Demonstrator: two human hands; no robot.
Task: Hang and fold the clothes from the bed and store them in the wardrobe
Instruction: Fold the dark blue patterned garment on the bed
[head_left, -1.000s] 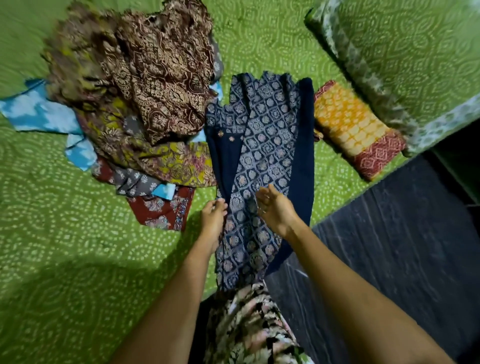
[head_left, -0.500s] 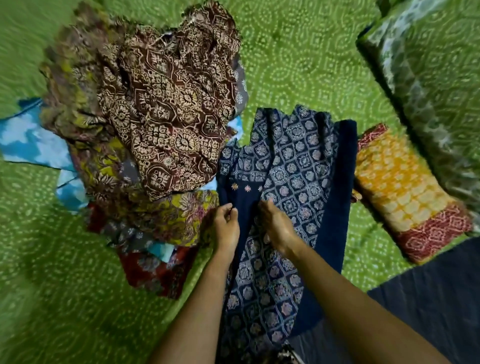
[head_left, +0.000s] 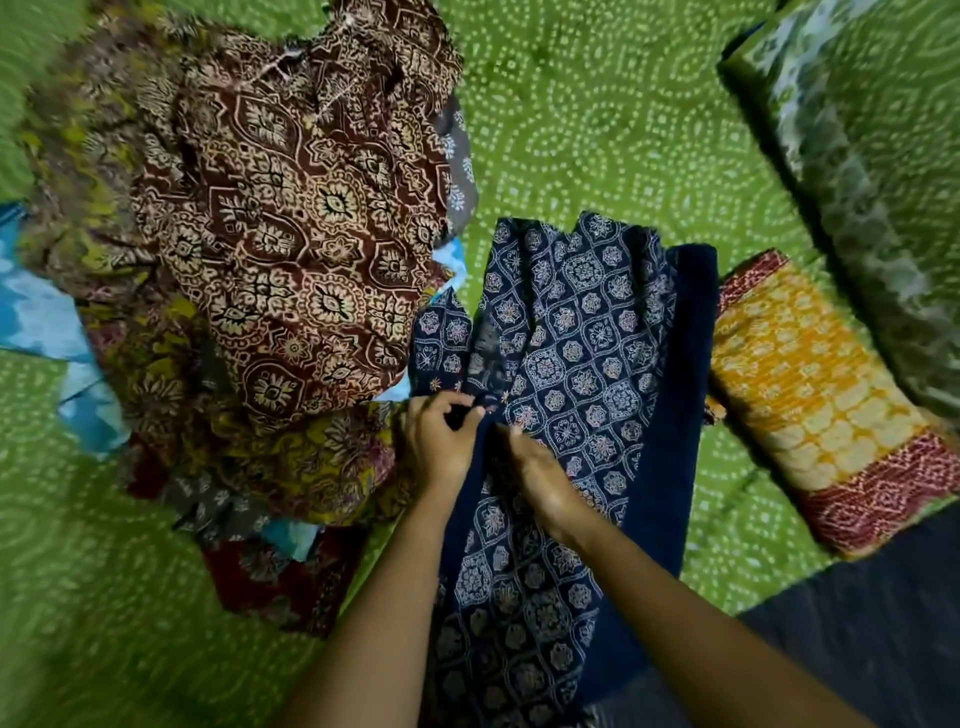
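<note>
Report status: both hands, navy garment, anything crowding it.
Left hand pinches navy printed garment near its neckline; right hand on same cloth, grip unclear. Garment spread on green bedsheet. Clothes pile crowds its left side.

Clothes pile (head_left: 83, 156) blurred at L – blue cloth (head_left: 36, 317) mostly buried, cut by edge

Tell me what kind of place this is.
Probably a bedroom: a wide green dotted bedsheet, with a pile of loose clothes lying on it beside a navy garment.
</note>
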